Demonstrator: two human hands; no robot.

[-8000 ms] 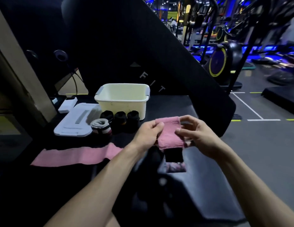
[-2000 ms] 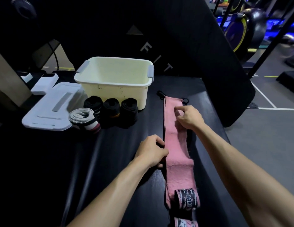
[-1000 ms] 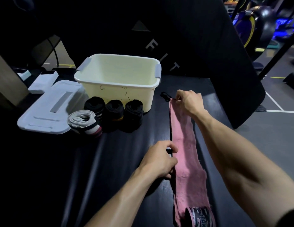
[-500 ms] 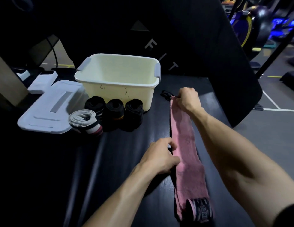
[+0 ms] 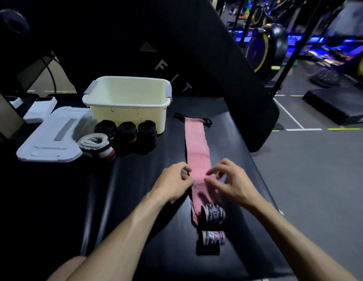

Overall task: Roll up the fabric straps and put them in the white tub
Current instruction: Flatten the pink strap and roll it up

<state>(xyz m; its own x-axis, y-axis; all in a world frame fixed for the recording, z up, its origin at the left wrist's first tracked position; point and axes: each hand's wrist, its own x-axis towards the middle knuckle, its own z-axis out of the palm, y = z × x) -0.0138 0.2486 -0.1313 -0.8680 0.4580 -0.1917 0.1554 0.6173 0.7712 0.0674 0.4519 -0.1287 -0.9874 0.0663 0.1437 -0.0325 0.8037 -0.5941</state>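
pink strap (image 5: 197, 151) | right hand (image 5: 231, 182) back from far end | left hand (image 5: 172, 184) stays

1. The worktop (image 5: 148, 199) is black and padded, running away from the person.
2. A white tub (image 5: 128, 110) stands near its far edge.
3. Three black rolled straps (image 5: 126, 134) and a grey one (image 5: 95, 145) lie in front of the tub.
4. A white lid (image 5: 49, 138) lies at the far left corner.
5. A pink strap (image 5: 196, 147) lies flat along the right side.
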